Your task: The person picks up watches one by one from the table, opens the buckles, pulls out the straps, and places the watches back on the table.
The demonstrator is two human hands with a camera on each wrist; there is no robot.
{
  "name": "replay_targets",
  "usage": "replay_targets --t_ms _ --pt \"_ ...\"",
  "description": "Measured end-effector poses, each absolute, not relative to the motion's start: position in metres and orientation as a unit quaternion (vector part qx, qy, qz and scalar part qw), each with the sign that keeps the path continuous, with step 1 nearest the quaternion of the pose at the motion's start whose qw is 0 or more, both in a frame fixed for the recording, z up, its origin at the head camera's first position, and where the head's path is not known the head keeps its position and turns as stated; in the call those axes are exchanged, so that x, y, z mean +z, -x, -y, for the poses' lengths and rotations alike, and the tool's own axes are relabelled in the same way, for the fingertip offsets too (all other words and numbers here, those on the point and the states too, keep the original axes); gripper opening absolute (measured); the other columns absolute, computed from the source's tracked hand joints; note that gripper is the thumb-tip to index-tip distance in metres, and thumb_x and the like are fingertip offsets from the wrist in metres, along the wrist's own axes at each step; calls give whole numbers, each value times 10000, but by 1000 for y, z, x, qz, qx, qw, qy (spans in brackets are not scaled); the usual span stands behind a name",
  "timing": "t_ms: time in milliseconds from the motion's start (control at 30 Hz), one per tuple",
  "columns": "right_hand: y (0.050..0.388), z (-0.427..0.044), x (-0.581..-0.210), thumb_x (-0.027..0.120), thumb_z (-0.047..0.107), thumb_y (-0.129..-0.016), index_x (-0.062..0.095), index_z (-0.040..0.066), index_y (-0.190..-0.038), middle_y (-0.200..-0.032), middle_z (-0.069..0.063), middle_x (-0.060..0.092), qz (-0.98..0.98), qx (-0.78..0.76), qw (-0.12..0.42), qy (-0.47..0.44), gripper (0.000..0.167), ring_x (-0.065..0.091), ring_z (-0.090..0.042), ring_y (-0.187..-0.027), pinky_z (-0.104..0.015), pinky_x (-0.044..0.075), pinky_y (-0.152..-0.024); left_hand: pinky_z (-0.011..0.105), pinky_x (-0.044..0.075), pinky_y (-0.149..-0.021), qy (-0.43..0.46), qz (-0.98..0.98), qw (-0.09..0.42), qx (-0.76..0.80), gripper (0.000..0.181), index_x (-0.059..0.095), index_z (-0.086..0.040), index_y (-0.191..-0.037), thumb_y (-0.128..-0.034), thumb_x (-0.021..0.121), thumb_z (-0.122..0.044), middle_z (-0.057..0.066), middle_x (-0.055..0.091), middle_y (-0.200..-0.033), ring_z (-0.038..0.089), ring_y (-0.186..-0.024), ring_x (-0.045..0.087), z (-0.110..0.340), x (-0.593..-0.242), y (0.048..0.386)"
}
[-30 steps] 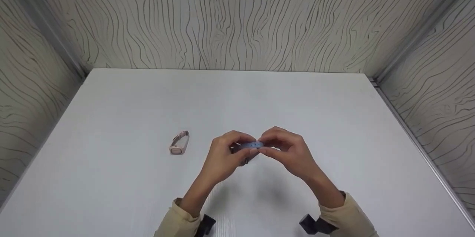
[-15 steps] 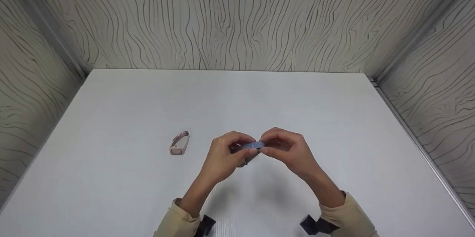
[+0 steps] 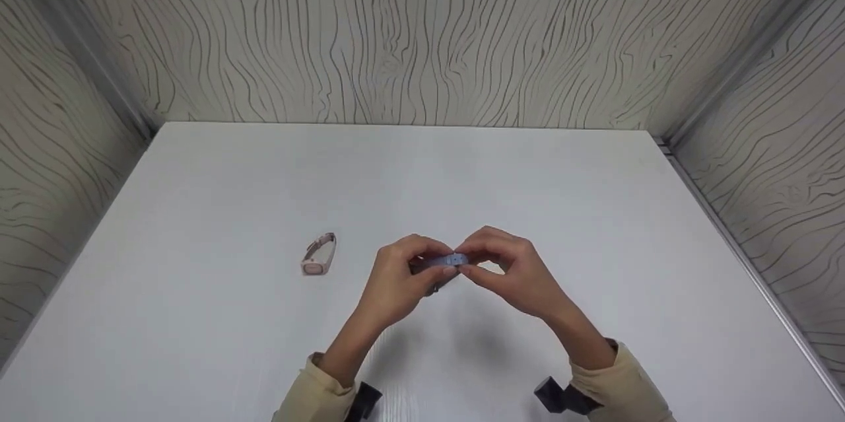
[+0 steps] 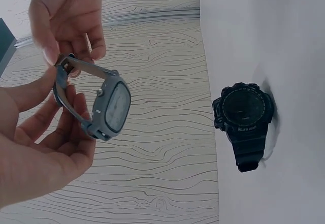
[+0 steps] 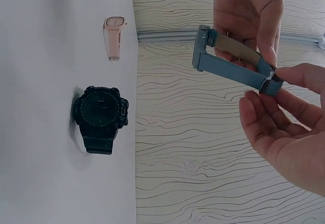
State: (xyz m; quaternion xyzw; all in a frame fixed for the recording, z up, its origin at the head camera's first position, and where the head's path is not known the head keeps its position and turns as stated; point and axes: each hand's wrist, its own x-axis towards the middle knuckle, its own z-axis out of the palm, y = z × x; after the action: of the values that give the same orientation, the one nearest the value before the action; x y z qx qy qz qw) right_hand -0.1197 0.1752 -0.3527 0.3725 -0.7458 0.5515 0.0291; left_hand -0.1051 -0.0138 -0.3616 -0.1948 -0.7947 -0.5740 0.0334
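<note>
A blue watch [image 4: 118, 107] is held up above the table between both hands, its strap closed into a loop in the wrist views. My left hand [image 3: 398, 280] pinches the strap near the buckle. From the other side my right hand [image 3: 516, 270] pinches the strap end by the buckle [image 5: 267, 83] between thumb and fingers. In the head view only the blue strap [image 3: 451, 259] shows clearly, the hands covering part of the watch.
A pink watch [image 3: 314, 268] lies on the white table [image 3: 231, 316], left of the hands. Both wrist views show a black sport watch [image 4: 246, 109] on the table; it is largely hidden in the head view. Patterned panels [image 3: 396, 32] enclose the table's back and sides.
Both hands stay in nearly the same place on the blue watch. The right fingers have shifted slightly left and the strap end has turned a little.
</note>
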Motion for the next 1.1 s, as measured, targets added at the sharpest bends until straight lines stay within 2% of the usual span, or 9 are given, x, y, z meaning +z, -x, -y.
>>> replay_targets --t_ms 200,433,700,1100 --pt "114 -171 -343 605 -128 -793 625 -67 -941 -864 -148 576 758 536 37 -370 161 575 -231 -785 -266 511 -746 220 501 -678 192 799 34 -569 149 675 -50 -951 -812 689 -102 29 615 -899 143 -762 590 14 -361 105" --pt "121 -174 -355 617 -84 -812 642 -24 -962 -882 -120 590 747 551 45 -370 163 583 -235 -800 -275 512 -758 224 497 -652 196 801 35 -564 149 674 -55 -960 -823 679 -116 19 612 -893 132 -740 569 15 -361 106" --pt "122 -176 -361 599 -117 -810 625 -66 -965 -890 -158 583 717 582 40 -382 165 585 -226 -818 -284 508 -778 226 503 -665 205 792 33 -575 147 665 -43 -966 -830 669 -99 33 613 -908 149 -767 591 15 -360 106" --pt "120 -179 -360 591 -125 -811 628 -71 -970 -909 -160 588 718 589 41 -368 172 585 -197 -838 -278 509 -784 221 506 -668 195 788 22 -583 148 663 -50 -971 -833 667 -106 31 616 -915 160 -764 591 13 -361 105"
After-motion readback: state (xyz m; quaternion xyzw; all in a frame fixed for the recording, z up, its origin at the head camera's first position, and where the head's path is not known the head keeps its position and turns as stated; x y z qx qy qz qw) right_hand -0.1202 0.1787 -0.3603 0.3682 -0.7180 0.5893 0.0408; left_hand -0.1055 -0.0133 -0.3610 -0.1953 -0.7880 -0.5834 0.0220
